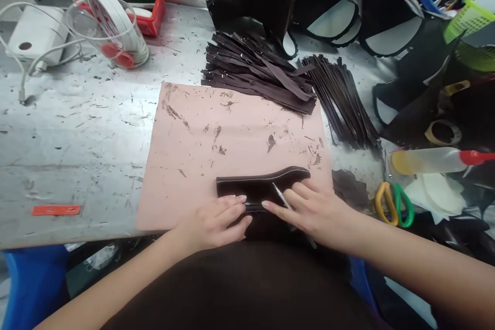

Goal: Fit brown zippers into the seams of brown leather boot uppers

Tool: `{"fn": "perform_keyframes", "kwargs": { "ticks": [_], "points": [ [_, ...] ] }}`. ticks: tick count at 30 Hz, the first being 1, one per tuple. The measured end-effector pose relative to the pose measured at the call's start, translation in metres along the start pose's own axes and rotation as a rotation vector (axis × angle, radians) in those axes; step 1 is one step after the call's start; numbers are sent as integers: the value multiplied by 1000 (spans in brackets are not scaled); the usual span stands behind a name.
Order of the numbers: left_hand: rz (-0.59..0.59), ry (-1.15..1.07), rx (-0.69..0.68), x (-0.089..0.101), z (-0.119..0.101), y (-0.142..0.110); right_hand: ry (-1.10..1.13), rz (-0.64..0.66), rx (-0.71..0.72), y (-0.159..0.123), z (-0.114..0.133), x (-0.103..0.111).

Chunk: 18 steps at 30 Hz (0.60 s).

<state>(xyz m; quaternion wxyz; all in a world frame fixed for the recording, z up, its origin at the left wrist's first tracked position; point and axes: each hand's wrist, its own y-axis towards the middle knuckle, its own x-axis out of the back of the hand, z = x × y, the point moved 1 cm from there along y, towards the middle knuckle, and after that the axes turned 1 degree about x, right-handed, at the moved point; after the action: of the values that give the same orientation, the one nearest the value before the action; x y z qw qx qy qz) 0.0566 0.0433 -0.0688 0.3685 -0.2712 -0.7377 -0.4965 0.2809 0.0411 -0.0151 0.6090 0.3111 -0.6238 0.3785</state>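
A dark brown, shiny leather piece (247, 187) lies folded at the front edge of the pink work sheet (185, 149), its lower part hanging over toward my lap. My left hand (222, 221) grips its near edge, fingertips on the leather beside a raised seam. Just right of that, my right hand (309, 209) has its index finger pressed on the same seam. Between the right hand's fingers sits a slim silver pen-like tool (279, 194), pointed end up and left. The tool's middle is hidden by the hand; its other end sticks out below.
Dark zipper strips (259, 72) and a bundle of thin strips (344, 98) lie behind the sheet. Leather boot uppers (251, 0) crowd the back. At right are scissors (386, 203) and a bottle (433, 160). A tape roll (110, 15) and red basket (160, 5) stand back left.
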Motion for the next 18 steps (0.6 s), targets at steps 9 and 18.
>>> {"fn": "perform_keyframes", "kwargs": {
  "ticks": [9,18],
  "points": [
    [8,-1,53,3,-2,2,-15,-56,-34,11,10,-2],
    [16,14,-17,-1,-1,0,368,-293,-392,-16,21,17]
  ]
}}
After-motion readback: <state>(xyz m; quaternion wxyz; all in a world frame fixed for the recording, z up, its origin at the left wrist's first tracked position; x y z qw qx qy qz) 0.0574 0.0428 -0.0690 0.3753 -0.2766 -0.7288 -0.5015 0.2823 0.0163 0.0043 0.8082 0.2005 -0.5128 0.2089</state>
